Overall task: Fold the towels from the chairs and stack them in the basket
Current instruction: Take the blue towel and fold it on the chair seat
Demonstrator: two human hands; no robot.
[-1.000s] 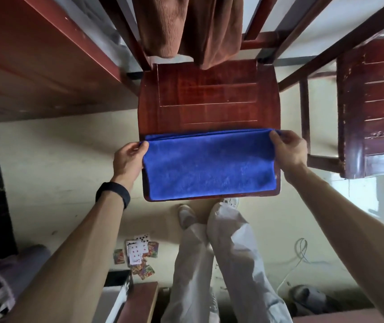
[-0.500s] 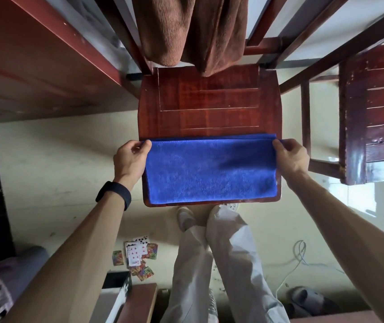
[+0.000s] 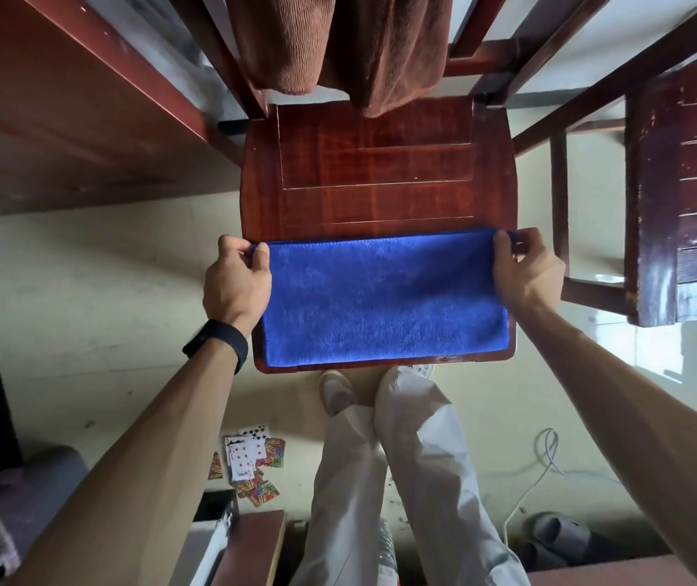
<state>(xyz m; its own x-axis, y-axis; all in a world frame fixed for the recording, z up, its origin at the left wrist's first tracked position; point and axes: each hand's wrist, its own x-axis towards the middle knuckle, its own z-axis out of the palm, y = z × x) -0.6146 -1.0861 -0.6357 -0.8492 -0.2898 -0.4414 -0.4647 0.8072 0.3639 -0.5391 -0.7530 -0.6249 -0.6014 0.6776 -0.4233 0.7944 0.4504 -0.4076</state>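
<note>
Here, your left hand [image 3: 237,285] and right hand [image 3: 526,274] pinch the 10 and 2 o'clock corners of the folded blue terry towel [image 3: 385,298] on the red wooden chair seat [image 3: 380,171]; likely light and limp, so grip it at corners.

The folded towel [image 3: 385,298] lies flat on the front half of the chair seat [image 3: 380,162], its near edge along the seat's front edge. The left hand [image 3: 237,281] pinches the towel's far-left corner at the seat's left edge. The right hand [image 3: 526,274] pinches the far-right corner at the right edge. A hanging towel [image 3: 338,40] drapes over the chair back, behind the seat. A 2nd chair [image 3: 685,184] stands to the right. Playing cards [image 3: 249,463] lie on the floor, front-left of the seat.
</note>
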